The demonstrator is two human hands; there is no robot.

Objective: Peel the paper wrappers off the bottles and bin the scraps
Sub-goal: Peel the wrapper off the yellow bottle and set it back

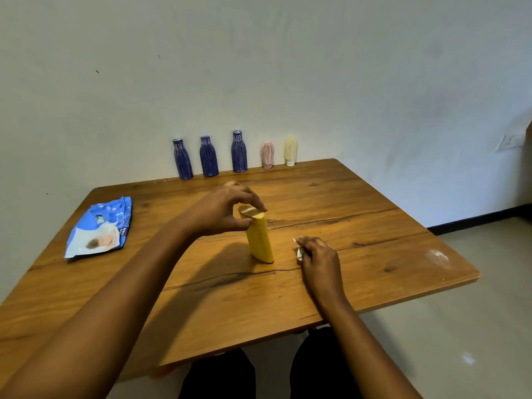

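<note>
My L hand [227, 208] pinched the top of the tall yellow bottle [259, 240], tilted mid wooden table [374, 226]; R hand [316, 257] gripped a crumpled white paper scrap [298, 252] beside it. I'd reckon: keep scrap balled tight till binned.

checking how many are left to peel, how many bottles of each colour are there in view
blue bottles: 3
pink bottle: 1
cream bottle: 1
yellow bottle: 1
total: 6
</note>
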